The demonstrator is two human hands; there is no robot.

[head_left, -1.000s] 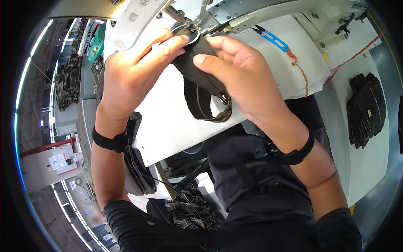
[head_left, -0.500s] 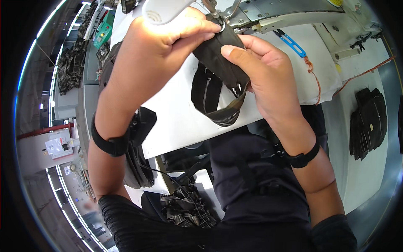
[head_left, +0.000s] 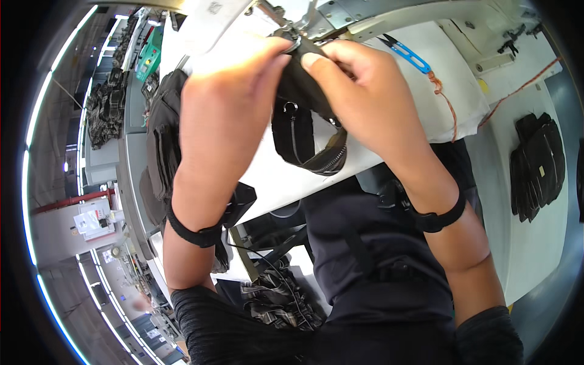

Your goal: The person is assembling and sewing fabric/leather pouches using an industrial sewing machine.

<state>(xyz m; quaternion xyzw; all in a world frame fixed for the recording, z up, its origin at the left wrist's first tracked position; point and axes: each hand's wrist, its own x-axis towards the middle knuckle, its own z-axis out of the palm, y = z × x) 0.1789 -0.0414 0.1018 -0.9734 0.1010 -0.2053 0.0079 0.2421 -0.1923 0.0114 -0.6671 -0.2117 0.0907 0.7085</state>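
A dark fabric piece with a metal zipper (head_left: pixel 333 159) hangs in a loop over the front of the white table (head_left: pixel 261 191). Its upper cloth part (head_left: pixel 298 85) runs up to the presser foot area of a sewing machine (head_left: pixel 340 15). Close to the foot, my left hand (head_left: pixel 222 97) pinches the cloth between thumb and fingertips, beside a small metal ring. On the right edge of the same piece my right hand (head_left: pixel 371 91) has its thumb on top and its fingers bent; the fingers beneath are partly hidden. Both wrists wear black straps.
Blue thread snips (head_left: pixel 409 56) tied to an orange cord (head_left: pixel 447 100) lie right of the machine. Dark fabric pieces (head_left: pixel 164 131) are piled at the left and more (head_left: pixel 538 167) at the far right. Plaid cloth (head_left: pixel 280 304) sits below the table.
Both hands and the fabric piece appear slightly further left and up in the picture. The left hand has turned so its back shows more. Both hands still grip the piece; the whole view has shifted somewhat.
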